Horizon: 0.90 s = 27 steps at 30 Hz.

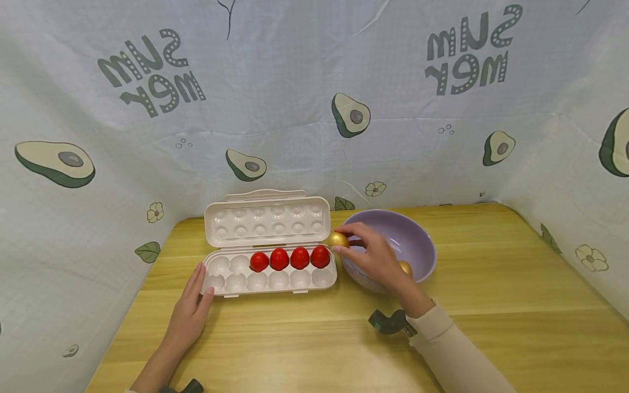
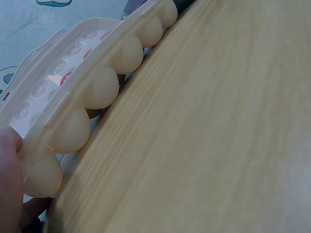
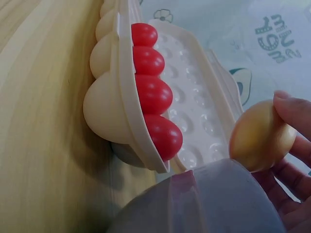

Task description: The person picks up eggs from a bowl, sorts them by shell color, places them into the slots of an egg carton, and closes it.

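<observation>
A cream plastic egg box [image 1: 270, 283] lies with its lid [image 1: 267, 221] raised at the back. Several red eggs [image 1: 300, 258] fill the right part of its rear row of hollows; the front row holds none. My left hand [image 1: 189, 314] holds the box's left end, thumb [image 2: 8, 140] over the front corner and fingers along the side. My right hand [image 1: 375, 256] pinches a golden egg [image 3: 262, 136] between thumb and fingertips, above the left rim of a purple bowl [image 1: 417, 234]. Inside that bowl another golden egg [image 1: 405, 268] shows, partly hidden by the right wrist.
The wooden table [image 1: 304, 349] ends against a white cloth [image 1: 295, 98] printed with avocados, hung behind it and at both sides. The bowl stands close beside the box's right end. Dark wrist mounts [image 1: 390, 322] sit near both wrists.
</observation>
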Tool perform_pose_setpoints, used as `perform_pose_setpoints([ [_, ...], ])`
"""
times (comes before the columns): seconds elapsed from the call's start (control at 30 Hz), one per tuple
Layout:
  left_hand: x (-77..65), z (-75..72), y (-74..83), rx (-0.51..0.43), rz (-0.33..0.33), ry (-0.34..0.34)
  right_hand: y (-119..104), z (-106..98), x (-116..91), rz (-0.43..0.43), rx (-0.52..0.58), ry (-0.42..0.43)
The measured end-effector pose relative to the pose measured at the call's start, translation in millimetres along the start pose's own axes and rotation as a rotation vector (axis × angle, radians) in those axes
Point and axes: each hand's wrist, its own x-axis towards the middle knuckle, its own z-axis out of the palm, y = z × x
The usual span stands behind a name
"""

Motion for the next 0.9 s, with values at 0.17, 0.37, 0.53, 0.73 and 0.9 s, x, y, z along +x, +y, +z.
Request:
perform_pose_setpoints([
  [0.17, -0.2, -1.0, 0.7, 0.004, -0.015, -0.006, -0.1, 3.4, 0.3, -0.003, -0.004, -0.013],
  [0.37, -0.8, -0.5, -0.2, 0.004, -0.010, -0.004, -0.8, 7.5, -0.4, 0.027, 0.069, -0.052],
  [0.53, -0.4, -0.1, -0.8, 0.002, -0.011, -0.006, -2.0, 9.2, -1.1, 0.043, 0.086, -0.065],
  [0.73, -0.3, -0.6, -0.1, -0.004, 0.001, -0.002, -2.8, 10.0, -1.4, 0.000, -0.019, -0.078],
  [0.9, -0.2, 0.0, -0.9, -0.007, 0.019, 0.000, -3.0, 12.0, -1.6, -0.069, -0.125, -0.100],
])
